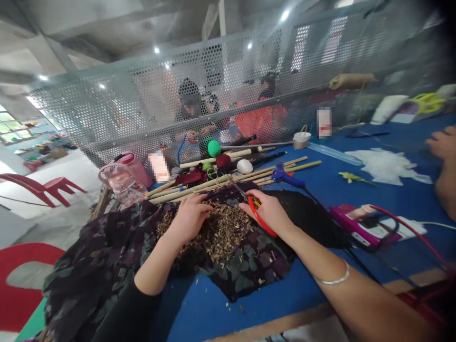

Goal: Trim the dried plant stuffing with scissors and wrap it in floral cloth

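Right fingers [255, 193] hold red-handled metal scissors [257, 214]; half-spread left fingers [206, 207] touch brown flaky heap [228, 232], still loose on dark-floral cloth [245, 268].

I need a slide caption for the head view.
Left hand at loose brown bits, right hand holding red-handled scissors, over dark patterned cloth.

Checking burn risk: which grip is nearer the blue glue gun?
Right. The right grip, with red-handled scissors, is just left of the glue gun, nearer the camera; the left grip is farther left, at the brown shreds.

Black sleeve [128, 308], silver bangle [337, 281]
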The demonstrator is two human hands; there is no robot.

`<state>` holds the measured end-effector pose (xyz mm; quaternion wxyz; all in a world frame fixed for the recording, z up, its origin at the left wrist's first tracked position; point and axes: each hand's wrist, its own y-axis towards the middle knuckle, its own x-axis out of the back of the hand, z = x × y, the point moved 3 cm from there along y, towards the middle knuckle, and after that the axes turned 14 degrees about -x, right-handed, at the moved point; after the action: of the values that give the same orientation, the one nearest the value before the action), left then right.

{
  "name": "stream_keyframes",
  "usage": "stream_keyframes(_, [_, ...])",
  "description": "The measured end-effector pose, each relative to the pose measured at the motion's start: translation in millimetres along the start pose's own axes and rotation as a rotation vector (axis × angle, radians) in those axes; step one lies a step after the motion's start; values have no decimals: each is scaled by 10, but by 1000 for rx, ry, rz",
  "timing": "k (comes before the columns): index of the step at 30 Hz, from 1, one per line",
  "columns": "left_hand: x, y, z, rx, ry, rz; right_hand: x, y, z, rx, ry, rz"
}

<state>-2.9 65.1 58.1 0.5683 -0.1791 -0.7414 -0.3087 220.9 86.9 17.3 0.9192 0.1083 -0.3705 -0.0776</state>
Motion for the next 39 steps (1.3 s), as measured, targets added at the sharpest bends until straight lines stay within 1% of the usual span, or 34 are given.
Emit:
stream_keyframes(3, [-17, -93, -43, -3, 93, 9, -12, -19, 37, 26, -7, 13])
stream_keyframes(6, [-143, -212, -133, 29, 195, 24, -41, -57, 76, 40, -6, 51])
stream_keyframes(9, [-297, -269, -173, 29, 238, -3, -53, -84, 99, 31, -4, 76])
stream_keyframes(12, [-385, -277, -145, 33, 241, -53, -51, -94, 109, 28, -1, 66])
stream_keyframes(15, [-370, -296, -109, 53, 212, -167, -66, -106, 120, 35, -5, 59])
stream_keyframes(19, [-253, -397, -81, 133, 125, -423, -121, -152, 170, 71, -11, 72])
stream_keyframes(21, [-222, -455, -67, 206, -15, -536, -162, -189, 206, 77, -31, 109])
stream_keyframes(23, [-242, -500, -37, 358, -271, -626, -197, -236, 245, 76, -56, 144])
stream_keyframes(25, [-318, -526, -12, 560, -666, -713, -219, -288, 290, 86, -78, 157])
stream_keyframes(26, [-366, -527, -12, 643, -893, -757, -226, -315, 314, 97, -91, 159])
stream_keyframes(27, [-408, -518, -23, 695, -1111, -800, -232, -341, 338, 112, -104, 160])
stream_keyframes(29, [-454, -485, -59, 706, -1452, -862, -244, -390, 389, 157, -126, 158])
stream_keyframes(30, [-461, -470, -76, 693, -1551, -876, -251, -411, 414, 187, -131, 158])
stream_keyframes(32, [-465, -455, -104, 674, -1638, -863, -275, -445, 455, 252, -124, 159])
stream_keyframes(35, [-474, -454, -144, 660, -1659, -818, -327, -473, 483, 333, -107, 178])
stream_keyframes(39, [-518, -467, -172, 680, -1653, -768, -370, -488, 475, 362, -121, 199])
